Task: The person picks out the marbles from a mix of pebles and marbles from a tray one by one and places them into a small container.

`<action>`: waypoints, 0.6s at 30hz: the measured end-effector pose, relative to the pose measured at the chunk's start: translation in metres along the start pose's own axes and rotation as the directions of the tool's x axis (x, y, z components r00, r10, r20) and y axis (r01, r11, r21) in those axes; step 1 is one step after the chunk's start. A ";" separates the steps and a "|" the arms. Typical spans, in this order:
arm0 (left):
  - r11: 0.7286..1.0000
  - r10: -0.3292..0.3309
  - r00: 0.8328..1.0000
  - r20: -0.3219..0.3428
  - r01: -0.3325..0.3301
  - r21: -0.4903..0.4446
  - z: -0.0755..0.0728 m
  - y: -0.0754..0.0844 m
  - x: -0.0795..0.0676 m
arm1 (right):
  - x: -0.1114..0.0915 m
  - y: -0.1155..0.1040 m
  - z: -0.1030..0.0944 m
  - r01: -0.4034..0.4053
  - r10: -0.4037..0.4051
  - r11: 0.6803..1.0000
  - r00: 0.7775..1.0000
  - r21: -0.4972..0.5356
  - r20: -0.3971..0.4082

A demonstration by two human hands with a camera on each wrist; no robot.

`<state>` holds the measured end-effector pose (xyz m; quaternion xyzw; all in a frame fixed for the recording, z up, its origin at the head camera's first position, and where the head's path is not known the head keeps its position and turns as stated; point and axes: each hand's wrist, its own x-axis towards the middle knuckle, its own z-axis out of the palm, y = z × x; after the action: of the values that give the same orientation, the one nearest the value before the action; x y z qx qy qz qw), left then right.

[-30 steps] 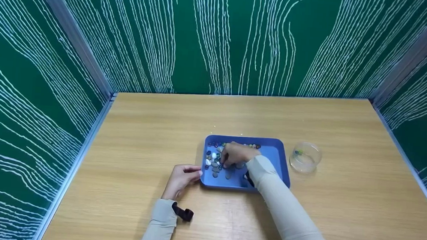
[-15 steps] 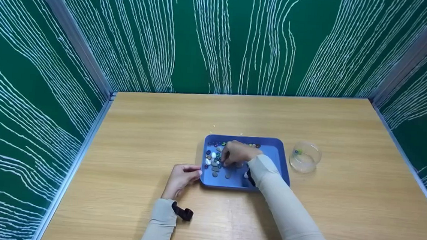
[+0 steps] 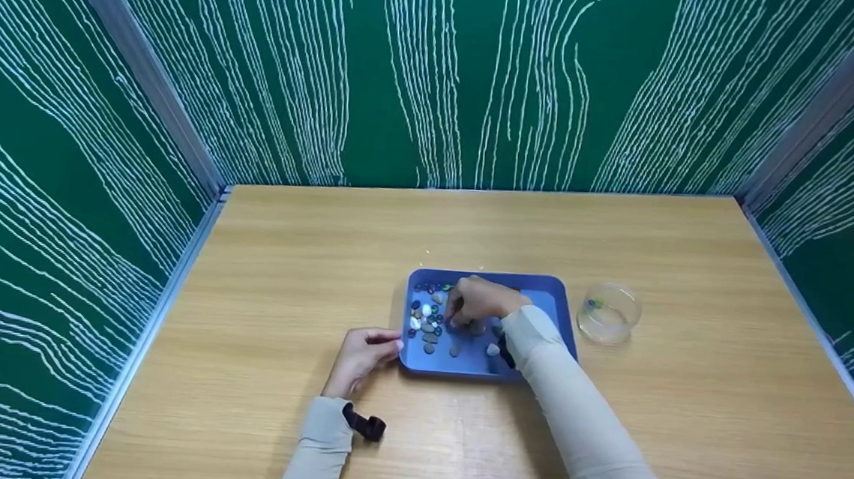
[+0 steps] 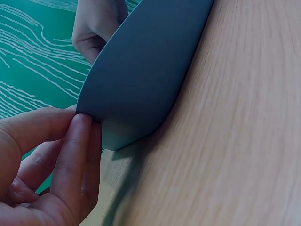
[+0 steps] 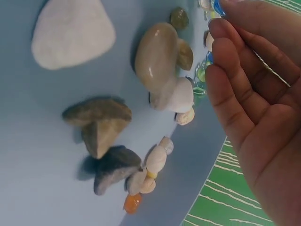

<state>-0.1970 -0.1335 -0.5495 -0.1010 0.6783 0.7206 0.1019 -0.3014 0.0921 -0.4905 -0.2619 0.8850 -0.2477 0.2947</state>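
Note:
My left hand (image 3: 364,355) pinches the left edge of a shallow blue tray (image 3: 569,309) between thumb and fingertips; the left wrist view shows the fingers at the tray's rim (image 4: 141,61). My right hand (image 3: 489,302) is over the tray, fingers pointing down among stones and glass beads. In the right wrist view its thumb and forefinger tips meet at a blue glass bead (image 5: 217,7), which they seem to pinch; the other fingers are bent. Nearby in the tray lie a white stone (image 5: 73,33), a glossy brown pebble (image 5: 156,56) and grey stones (image 5: 117,167). The hand hides part of the beads.
Right of the tray stands a clear round container (image 3: 610,314) with a few green and blue beads at its left side. Tiny white bits lie on the wooden table (image 3: 305,261) behind the tray. Green panels with white lines (image 3: 423,81) enclose the table.
My right hand has shifted slightly right and away from me within the tray, uncovering more of the white stone beside the wrist. My left hand has stayed at the tray's edge.

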 end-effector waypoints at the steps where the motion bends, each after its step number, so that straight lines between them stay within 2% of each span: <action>1: 1.000 -0.004 1.000 0.002 0.004 0.005 0.000 0.000 0.000 | -0.001 0.000 0.000 0.001 -0.001 1.000 1.000 -0.002 -0.002; 4: 1.000 -0.008 1.000 0.010 0.008 0.015 0.001 0.008 -0.006 | -0.002 0.002 -0.002 0.003 -0.003 1.000 1.000 -0.008 -0.011; 7: 1.000 -0.010 1.000 0.014 0.009 0.020 0.000 0.009 -0.006 | -0.002 0.004 -0.004 0.006 -0.007 1.000 1.000 -0.017 -0.016; 11: 1.000 -0.008 1.000 0.009 0.008 0.014 -0.001 0.000 0.000 | -0.003 0.007 -0.007 0.050 -0.052 0.997 0.998 -0.052 -0.034; 14: 1.000 -0.005 1.000 0.003 0.005 0.020 -0.001 0.000 -0.001 | -0.006 0.010 -0.009 0.077 -0.081 0.994 0.996 -0.072 -0.048; 18: 0.999 -0.007 1.000 -0.004 0.007 0.031 -0.001 0.000 -0.001 | -0.009 0.014 -0.013 0.057 -0.060 0.996 0.997 -0.061 -0.048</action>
<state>-0.1962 -0.1345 -0.5494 -0.1032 0.6893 0.7094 0.1049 -0.3080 0.1116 -0.4863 -0.2903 0.8910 -0.2363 0.2571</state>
